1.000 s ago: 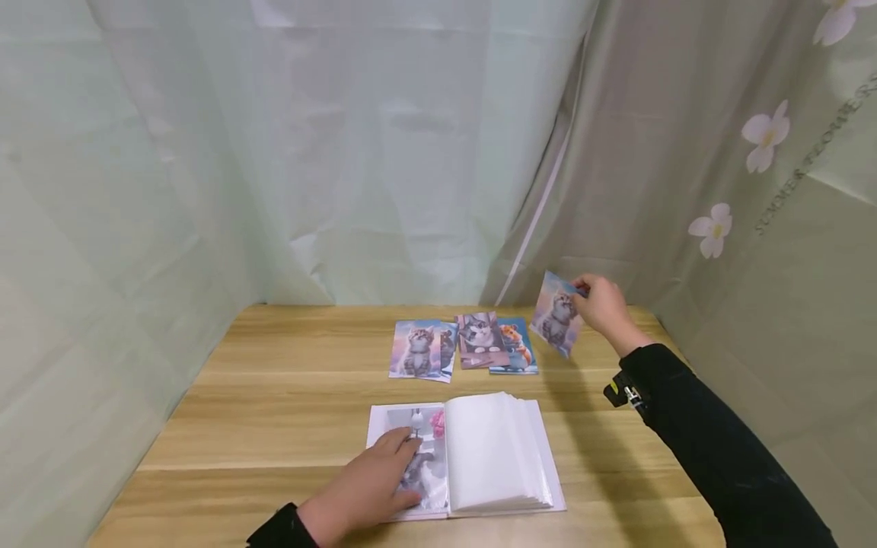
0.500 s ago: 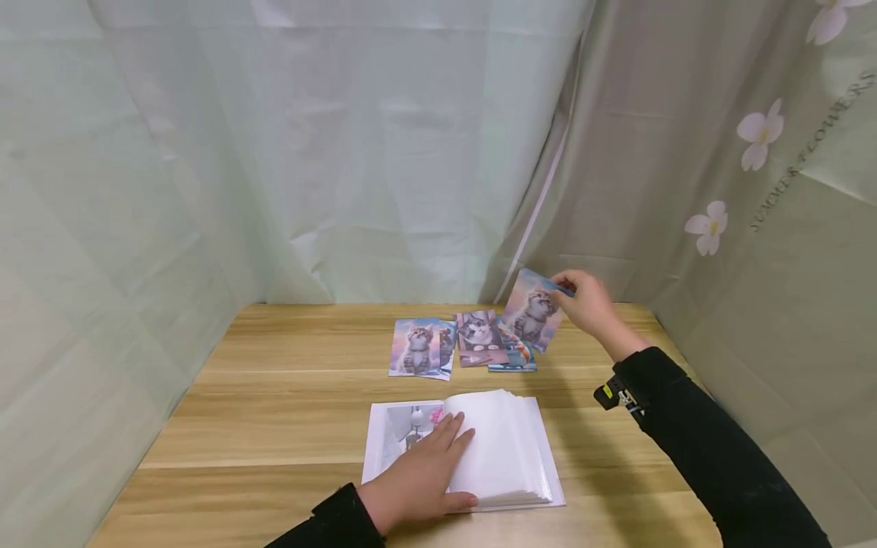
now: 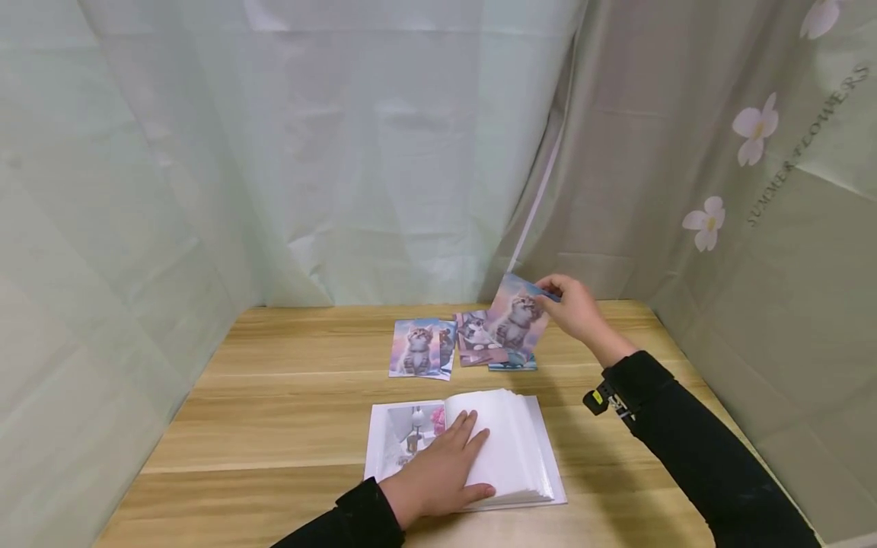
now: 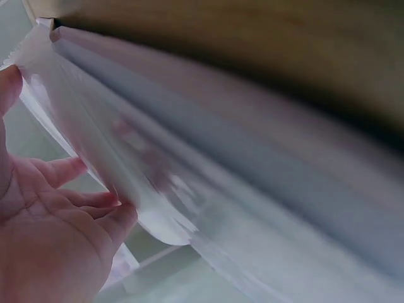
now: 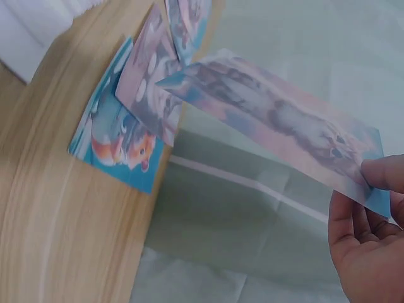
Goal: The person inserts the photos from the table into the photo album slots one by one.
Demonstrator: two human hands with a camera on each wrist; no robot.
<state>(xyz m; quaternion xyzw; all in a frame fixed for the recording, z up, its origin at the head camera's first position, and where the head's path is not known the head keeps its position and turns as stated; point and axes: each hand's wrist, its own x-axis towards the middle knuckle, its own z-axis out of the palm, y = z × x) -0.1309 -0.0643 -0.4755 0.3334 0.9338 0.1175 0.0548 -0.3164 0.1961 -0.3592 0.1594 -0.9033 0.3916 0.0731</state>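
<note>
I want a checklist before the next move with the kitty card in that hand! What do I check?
1. Right hand grips the held kitten card: ok.
2. Album lies open on the table: ok.
3. Left hand rests on the album: ok.
4. Held kitten card is over the album: not ok, it's up by the loose cards.
5. Held kitten card touches no loose cards: cannot tell.
6. Just one page under the left fingers: cannot tell.

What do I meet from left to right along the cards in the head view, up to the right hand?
Flat rectangular pink-and-blue kitten card, partly covered bluish card, mauve rectangular grey-and-white cat card, held pink-and-blue kitten card, right hand.
</note>
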